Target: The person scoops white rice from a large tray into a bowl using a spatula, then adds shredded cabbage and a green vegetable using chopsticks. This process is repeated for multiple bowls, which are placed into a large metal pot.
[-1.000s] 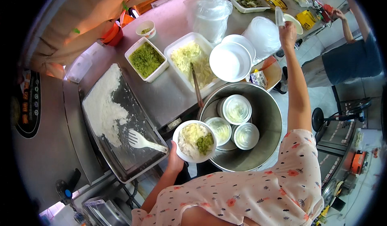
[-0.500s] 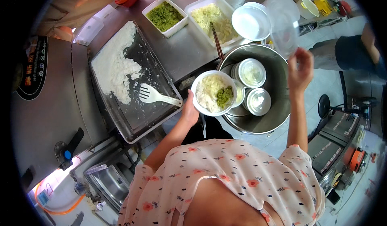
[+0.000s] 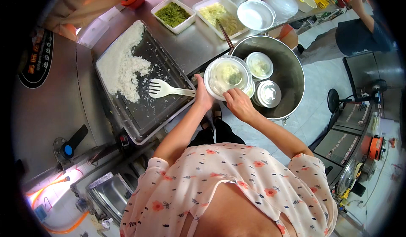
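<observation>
My left hand (image 3: 203, 95) grips the side of a round white takeaway bowl (image 3: 209, 90). A clear plastic lid (image 3: 219, 64) lies over its top, and the white and green food shows dimly through it. My right hand (image 3: 240, 105) has its fingers bent onto the lid's near rim. Just right of the bowl stands a large steel pot (image 3: 292, 93). Inside it are lidded bowls, among them a far one (image 3: 259, 65) and a nearer one (image 3: 267, 94); others are partly hidden beneath. Left of my hands, a white slotted spatula (image 3: 171, 89) rests across the edge of a rice tray (image 3: 163, 106).
Along the back counter are a tub of chopped greens (image 3: 173, 15), a tub of pale shredded food (image 3: 213, 13) with chopsticks (image 3: 225, 34), stacked white bowls (image 3: 256, 15) and stacked clear lids (image 3: 281, 4). Another person (image 3: 359, 36) stands at the far right.
My right hand has come down from the lid stack to the bowl, and a lid now covers it. The bowl has shifted slightly away from me. The other person has moved farther into view.
</observation>
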Available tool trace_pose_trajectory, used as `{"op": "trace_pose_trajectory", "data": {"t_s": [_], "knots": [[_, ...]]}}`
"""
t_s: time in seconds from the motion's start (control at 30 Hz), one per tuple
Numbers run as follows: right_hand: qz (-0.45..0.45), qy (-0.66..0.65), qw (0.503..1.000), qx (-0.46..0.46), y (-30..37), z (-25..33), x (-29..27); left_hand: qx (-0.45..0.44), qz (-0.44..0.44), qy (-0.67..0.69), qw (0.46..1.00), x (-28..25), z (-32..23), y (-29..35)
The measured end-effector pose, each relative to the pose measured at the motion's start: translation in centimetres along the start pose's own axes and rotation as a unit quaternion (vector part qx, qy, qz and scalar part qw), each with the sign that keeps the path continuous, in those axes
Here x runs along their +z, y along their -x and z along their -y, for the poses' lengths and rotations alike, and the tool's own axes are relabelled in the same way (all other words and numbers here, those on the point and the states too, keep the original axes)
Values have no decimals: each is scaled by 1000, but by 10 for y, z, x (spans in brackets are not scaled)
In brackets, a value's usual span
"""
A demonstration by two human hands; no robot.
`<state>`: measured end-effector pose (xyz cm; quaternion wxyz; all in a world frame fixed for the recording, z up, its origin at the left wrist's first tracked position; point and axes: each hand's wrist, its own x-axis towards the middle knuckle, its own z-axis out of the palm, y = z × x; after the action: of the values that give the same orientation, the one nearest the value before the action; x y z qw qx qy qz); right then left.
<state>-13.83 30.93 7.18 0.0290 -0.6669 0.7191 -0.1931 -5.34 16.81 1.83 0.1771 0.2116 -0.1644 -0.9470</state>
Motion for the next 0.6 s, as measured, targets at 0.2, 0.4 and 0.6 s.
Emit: {"op": "trace_pose_trajectory", "data": {"t_s": [0.2,0.4,0.6], "knots": [[-104,-69,992,-19,-7,-3,-2,25,-115,-101,988,0,6,4],[-231,-61,928,287,-32,-83,13,46,-69,-60,995,-20,16,-10],[-141,-241,893,354,-22,-73,43,65,-70,-48,994,-26,19,-10]]}}
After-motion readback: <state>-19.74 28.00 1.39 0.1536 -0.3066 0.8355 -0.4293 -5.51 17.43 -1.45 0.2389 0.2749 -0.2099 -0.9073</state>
